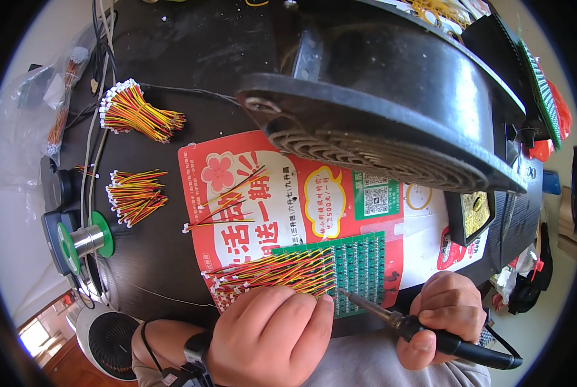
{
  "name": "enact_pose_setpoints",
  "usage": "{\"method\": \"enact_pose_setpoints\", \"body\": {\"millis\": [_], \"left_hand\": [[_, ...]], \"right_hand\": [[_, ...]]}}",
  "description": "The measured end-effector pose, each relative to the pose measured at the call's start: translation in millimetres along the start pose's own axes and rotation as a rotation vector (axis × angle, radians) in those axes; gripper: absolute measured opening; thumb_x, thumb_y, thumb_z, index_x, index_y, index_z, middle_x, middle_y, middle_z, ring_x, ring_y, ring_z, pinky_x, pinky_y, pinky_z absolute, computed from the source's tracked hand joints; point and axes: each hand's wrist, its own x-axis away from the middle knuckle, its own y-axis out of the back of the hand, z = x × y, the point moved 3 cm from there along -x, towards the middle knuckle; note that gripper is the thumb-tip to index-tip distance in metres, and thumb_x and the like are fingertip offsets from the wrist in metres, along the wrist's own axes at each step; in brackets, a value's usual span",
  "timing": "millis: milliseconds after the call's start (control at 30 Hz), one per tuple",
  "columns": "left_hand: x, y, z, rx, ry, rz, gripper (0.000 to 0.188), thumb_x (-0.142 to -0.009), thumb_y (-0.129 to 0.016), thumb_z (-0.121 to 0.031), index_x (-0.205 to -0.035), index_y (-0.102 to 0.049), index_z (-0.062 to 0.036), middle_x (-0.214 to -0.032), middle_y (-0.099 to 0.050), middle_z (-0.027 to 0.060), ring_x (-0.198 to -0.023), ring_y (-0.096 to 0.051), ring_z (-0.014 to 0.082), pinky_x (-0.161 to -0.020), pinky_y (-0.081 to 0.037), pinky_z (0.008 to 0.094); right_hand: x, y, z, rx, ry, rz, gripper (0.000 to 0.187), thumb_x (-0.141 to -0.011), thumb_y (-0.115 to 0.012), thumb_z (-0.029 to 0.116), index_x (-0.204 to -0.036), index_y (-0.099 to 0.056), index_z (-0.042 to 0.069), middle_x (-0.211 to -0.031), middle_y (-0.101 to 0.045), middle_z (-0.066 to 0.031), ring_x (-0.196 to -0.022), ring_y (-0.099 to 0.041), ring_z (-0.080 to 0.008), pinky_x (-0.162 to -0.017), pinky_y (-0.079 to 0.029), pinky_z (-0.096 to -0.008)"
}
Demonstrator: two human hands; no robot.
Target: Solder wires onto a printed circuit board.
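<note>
My right hand [448, 313] grips a black soldering iron [406, 325], its metal tip pointing left to the near edge of a green circuit board panel [359, 267]. Curled closed, my left hand [269, 335] is at the board's near side, close to the tip; its fingertips are hidden, so what they pinch does not show. Rows of short red, yellow and black wires [282, 267] with white connectors lie across the board's left part. The board rests on a red printed sheet [195, 171], where a few loose wires [220, 213] also lie.
A large black fan [391, 97] overhangs the sheet. To the left are a thick wire bundle [143, 115], a smaller wire pile [137, 197] and a green solder spool [88, 240]. A black holder with brass wool [477, 213] stands at right. Cables [101, 129] run along the left.
</note>
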Motion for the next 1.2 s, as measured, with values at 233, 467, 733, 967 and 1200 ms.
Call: {"method": "enact_pose_setpoints", "body": {"millis": [233, 467, 733, 967, 1200], "left_hand": [[13, -8, 1, -0.013, 0.036, -0.027, 0.019, -0.065, -0.073, -0.002, -0.083, -0.07, 0.0011, -0.073, -0.059, 0.0064, -0.061, -0.058, 0.021, -0.052, -0.05, 0.032], [9, -8, 1, -0.03, 0.015, -0.019, 0.021, -0.065, -0.072, -0.002, -0.085, -0.07, 0.0022, -0.073, -0.058, 0.0064, -0.062, -0.058, 0.0205, -0.052, -0.049, 0.0308], [-1, -3, -1, -0.043, 0.0, 0.054, 0.023, -0.066, -0.072, -0.003, -0.088, -0.069, 0.0031, -0.074, -0.058, 0.0069, -0.062, -0.058, 0.0206, -0.052, -0.049, 0.0304], [10, -8, -1, -0.024, 0.032, -0.001, 0.023, -0.066, -0.072, -0.003, -0.088, -0.07, 0.0028, -0.075, -0.06, 0.0074, -0.062, -0.059, 0.021, -0.053, -0.05, 0.0307], [13, -9, 0, -0.021, 0.032, -0.024, 0.021, -0.065, -0.07, -0.002, -0.086, -0.071, 0.0018, -0.075, -0.06, 0.007, -0.062, -0.059, 0.0213, -0.054, -0.05, 0.0314]], "right_hand": [[0, -2, -1, 0.006, 0.04, 0.054, 0.025, -0.079, -0.067, 0.024, -0.077, -0.053, 0.004, -0.052, -0.045, -0.0008, -0.041, -0.046, -0.0105, -0.036, -0.037, -0.0215], [-4, -1, 0, 0.014, 0.052, 0.053, 0.025, -0.079, -0.068, 0.024, -0.077, -0.053, 0.004, -0.051, -0.045, -0.001, -0.041, -0.046, -0.0104, -0.036, -0.037, -0.0215], [-3, -2, -3, 0.022, 0.069, 0.052, 0.027, -0.081, -0.067, 0.027, -0.076, -0.052, 0.004, -0.052, -0.045, -0.0008, -0.041, -0.047, -0.0106, -0.035, -0.036, -0.0221], [2, 2, -2, -0.005, 0.009, -0.005, 0.027, -0.081, -0.066, 0.026, -0.076, -0.051, 0.004, -0.053, -0.044, -0.0008, -0.041, -0.046, -0.0108, -0.035, -0.035, -0.0221], [-2, -2, -3, -0.009, 0.058, 0.022, 0.025, -0.079, -0.067, 0.023, -0.074, -0.052, 0.004, -0.052, -0.044, -0.0007, -0.04, -0.045, -0.0108, -0.034, -0.036, -0.0224]]}}
